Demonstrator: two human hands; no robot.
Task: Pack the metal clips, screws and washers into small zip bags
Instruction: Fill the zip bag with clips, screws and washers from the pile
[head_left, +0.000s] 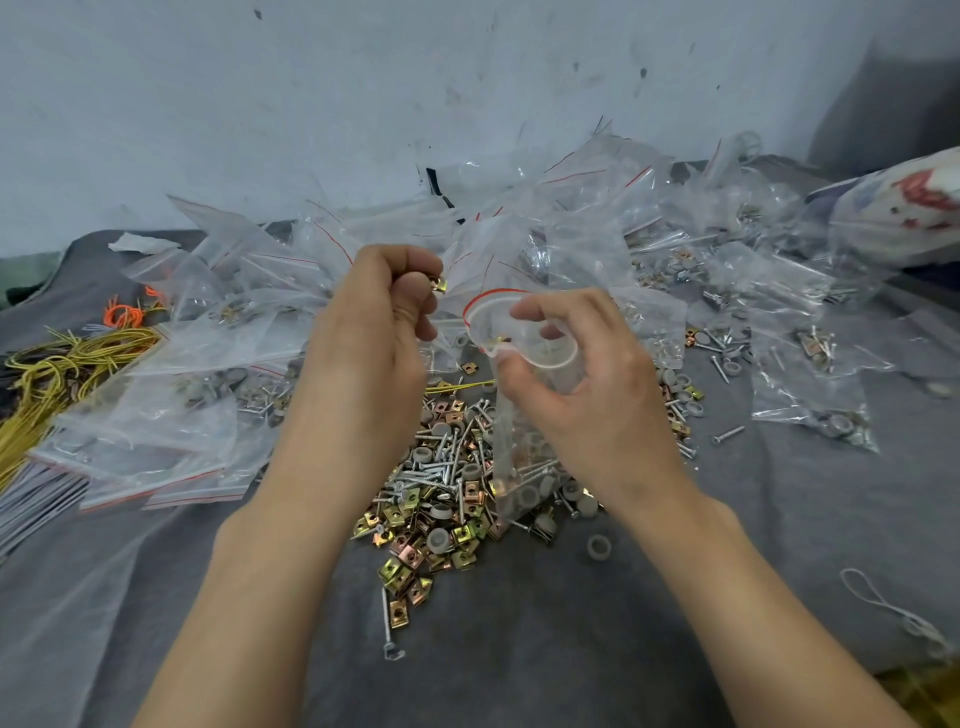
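My left hand (382, 317) is curled and holds a brass-coloured metal clip (439, 283) at its fingertips, just left of a small zip bag (511, 415). My right hand (582, 374) grips that clear bag near its top and keeps its red-lined mouth (519, 327) spread wide. The bag hangs upright with washers, screws and clips in its bottom; another clip sits at its rim. Below both hands lies a loose heap of clips, screws and grey washers (441, 493) on the grey cloth (545, 623).
A big pile of clear zip bags (519, 228), many holding parts, fills the back against the wall. Flat bags (156, 441) lie stacked at left beside yellow and orange wires (57, 369). Filled bags (810, 410) and stray screws are scattered at right.
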